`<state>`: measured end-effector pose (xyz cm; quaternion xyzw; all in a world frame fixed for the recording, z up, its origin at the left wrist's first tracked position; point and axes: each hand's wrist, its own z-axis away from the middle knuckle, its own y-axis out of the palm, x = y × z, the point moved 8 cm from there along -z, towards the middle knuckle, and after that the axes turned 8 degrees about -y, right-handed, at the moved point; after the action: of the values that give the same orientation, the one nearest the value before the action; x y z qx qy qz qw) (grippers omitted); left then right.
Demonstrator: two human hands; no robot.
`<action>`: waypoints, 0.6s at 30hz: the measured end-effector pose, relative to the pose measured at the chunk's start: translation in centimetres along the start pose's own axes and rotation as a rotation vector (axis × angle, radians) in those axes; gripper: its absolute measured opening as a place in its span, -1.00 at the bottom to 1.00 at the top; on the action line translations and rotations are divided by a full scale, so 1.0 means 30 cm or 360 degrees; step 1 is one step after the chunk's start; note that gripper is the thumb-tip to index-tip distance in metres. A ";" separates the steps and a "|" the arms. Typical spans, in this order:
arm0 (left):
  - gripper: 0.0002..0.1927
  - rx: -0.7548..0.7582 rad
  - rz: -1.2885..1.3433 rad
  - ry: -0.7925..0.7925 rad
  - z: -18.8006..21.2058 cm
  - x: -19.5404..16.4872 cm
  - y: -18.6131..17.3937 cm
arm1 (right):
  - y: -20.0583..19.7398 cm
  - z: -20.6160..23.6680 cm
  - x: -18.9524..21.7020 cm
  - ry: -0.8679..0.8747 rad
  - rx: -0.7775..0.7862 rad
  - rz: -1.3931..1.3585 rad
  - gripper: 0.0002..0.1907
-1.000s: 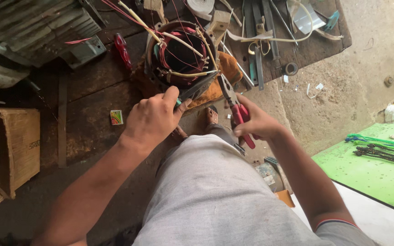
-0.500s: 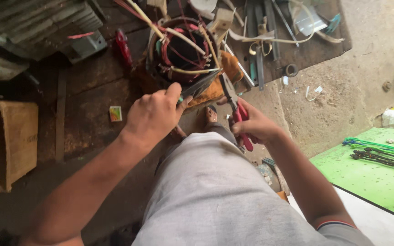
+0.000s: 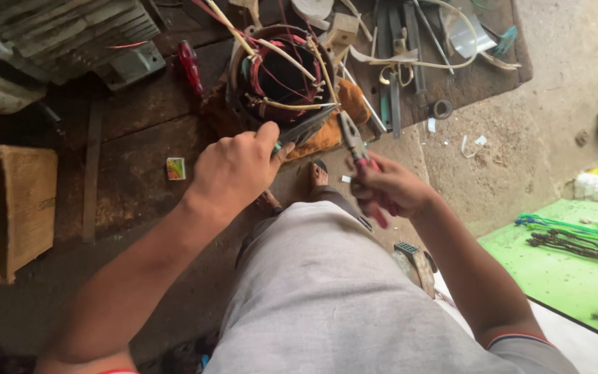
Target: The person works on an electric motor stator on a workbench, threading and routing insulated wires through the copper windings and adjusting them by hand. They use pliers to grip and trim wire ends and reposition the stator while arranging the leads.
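Observation:
A round motor stator (image 3: 282,73) with red and cream wires sits on the dark wooden boards, resting on an orange cloth (image 3: 344,111). My left hand (image 3: 233,170) grips a thin dark tool (image 3: 306,128) whose tip points at the stator's lower rim. My right hand (image 3: 389,190) holds red-handled pliers (image 3: 358,156), jaws up near the stator's right edge. My grey-clad knee fills the lower middle, with a sandalled foot (image 3: 318,176) beyond it.
A red-handled tool (image 3: 189,66) lies left of the stator. Metal tools and cords (image 3: 410,55) crowd the board at the top right. A wooden box (image 3: 8,208) stands at left, a small colourful box (image 3: 175,168) nearby. A green mat (image 3: 569,256) with wire bundles lies right.
Both hands stay at the stator with little shift. The view has drifted slightly, and the pliers are angled a bit more upright.

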<state>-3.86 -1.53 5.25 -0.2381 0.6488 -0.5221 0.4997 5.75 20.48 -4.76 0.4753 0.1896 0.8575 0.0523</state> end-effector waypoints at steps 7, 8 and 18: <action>-0.67 -0.0044 0.0045 0.0013 -0.003 0.003 0.013 | 0.020 0.132 0.124 -0.0816 -0.0188 0.1670 -0.83; -0.66 -0.0039 0.0038 0.0005 -0.001 0.004 0.018 | 0.020 0.131 0.124 -0.0704 -0.0296 0.1774 -0.81; -0.66 -0.0132 -0.0066 0.0023 0.003 -0.019 0.004 | 0.000 0.018 0.094 -0.0225 -0.0465 0.1562 -0.61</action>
<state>-3.54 -1.07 5.38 -0.2682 0.6685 -0.5067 0.4738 4.66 21.39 -2.24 0.5529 -0.1814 0.7644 -0.2776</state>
